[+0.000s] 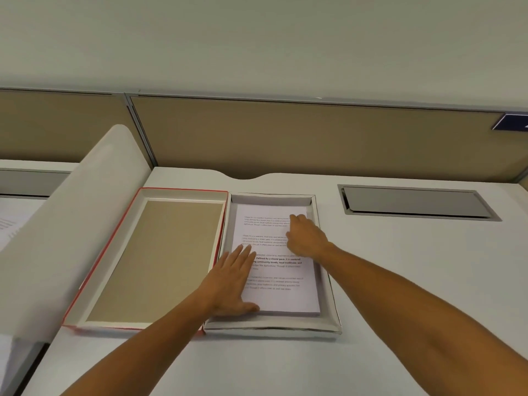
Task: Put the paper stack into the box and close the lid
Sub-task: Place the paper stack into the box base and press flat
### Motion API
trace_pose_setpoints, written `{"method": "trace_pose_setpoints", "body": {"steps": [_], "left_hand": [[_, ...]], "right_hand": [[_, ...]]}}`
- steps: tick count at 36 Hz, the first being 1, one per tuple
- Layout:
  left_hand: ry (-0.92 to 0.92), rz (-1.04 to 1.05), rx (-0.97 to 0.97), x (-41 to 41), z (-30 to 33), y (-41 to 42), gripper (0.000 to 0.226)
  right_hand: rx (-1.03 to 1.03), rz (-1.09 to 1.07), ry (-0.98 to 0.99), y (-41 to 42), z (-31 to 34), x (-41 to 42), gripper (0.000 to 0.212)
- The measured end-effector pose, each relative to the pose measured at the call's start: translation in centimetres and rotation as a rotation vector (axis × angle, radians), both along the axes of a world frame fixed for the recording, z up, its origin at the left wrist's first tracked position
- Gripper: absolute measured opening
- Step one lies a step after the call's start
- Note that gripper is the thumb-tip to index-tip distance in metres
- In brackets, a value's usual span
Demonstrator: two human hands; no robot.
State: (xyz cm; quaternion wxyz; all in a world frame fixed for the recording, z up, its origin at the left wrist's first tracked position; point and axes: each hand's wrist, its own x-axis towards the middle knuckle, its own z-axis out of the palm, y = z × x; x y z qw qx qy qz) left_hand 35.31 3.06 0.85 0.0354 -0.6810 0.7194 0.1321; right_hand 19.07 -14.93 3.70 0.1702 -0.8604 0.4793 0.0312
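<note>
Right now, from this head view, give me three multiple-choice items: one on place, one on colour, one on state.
1. Where is the paper stack?
A. inside the box tray
B. on the box lid
C. on the bare desk

2. What colour is the box lid's outer edge?
A. blue
B. red
C. green

3. What state is the box in?
A. lid closed
B. lid half on
C. open, lid lying beside it

Answers: 1 A, tray walls surround the stack, with the left hand and right hand resting on it. 2 B, a red rim shows. 3 C, the lid lies upturned left of the tray.
</note>
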Motion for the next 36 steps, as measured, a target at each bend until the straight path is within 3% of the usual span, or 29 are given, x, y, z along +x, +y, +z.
{"method": "trace_pose_setpoints", "body": {"steps": [5,22,28,36], "left_hand": [[-0.012,-0.033,0.002,0.2,-0.9,1.0,0.116],[-0.063,-0.078,-0.127,0.7,-2.8,1.0,0.104],[-0.073,-0.071,-0.106,0.6,-2.8,1.0,0.103],[-0.076,-0.073,-0.114,0.7,-2.9,0.8,0.104]], "right_hand": [[0.040,0.038,-0.016,-2.3,-0.3,1.1,0.041],[0.002,0.112,0.090,-7.4,-1.0,6.7,0.056],[0.086,0.109,0.118,-7.9,-2.0,7.2,0.067],[0.035,0.135,0.170,-7.8,-2.5,7.4,0.082]]}}
